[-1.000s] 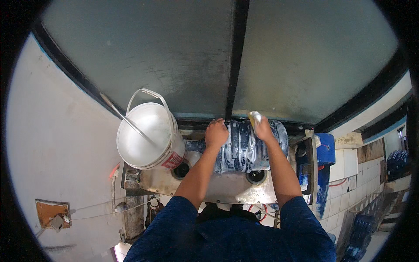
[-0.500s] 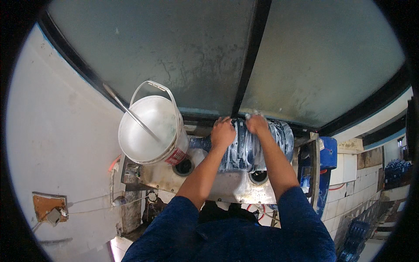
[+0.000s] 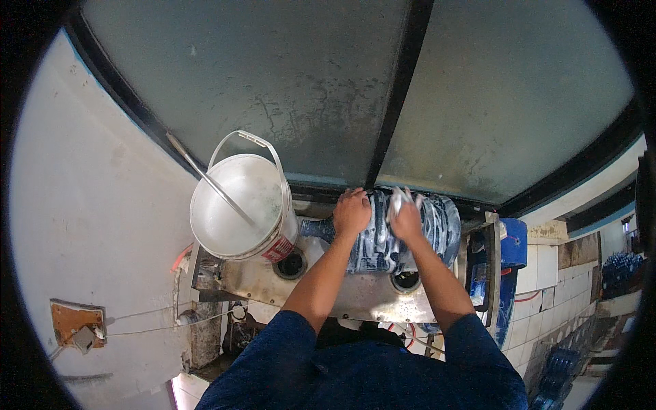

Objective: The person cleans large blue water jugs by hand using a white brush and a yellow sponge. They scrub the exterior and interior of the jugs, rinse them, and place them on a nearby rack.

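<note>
A large blue water jug (image 3: 441,229) lies on its side on a metal counter, streaked with white foam, its neck pointing left. Over its shoulder, near the neck, my left hand (image 3: 352,211) grips it with bent fingers. My right hand (image 3: 406,217) is on the ribbed middle of the jug, fingers curled round something white and foamy; whether this is a cloth, a pad or only suds cannot be made out. The far side of the jug is hidden from view.
Left of the jug stands a white bucket (image 3: 290,232) with whitish liquid and a metal-handled stick (image 3: 219,190) leaning in it. The metal counter (image 3: 328,301) has dark round openings. Behind rises a dark-framed glass panel (image 3: 307,89). A blue container (image 3: 512,243) is at the right.
My right hand has slid a little nearer along the jug, and more white shows at its fingers. My left hand keeps its hold. The whole view has shifted slightly.
</note>
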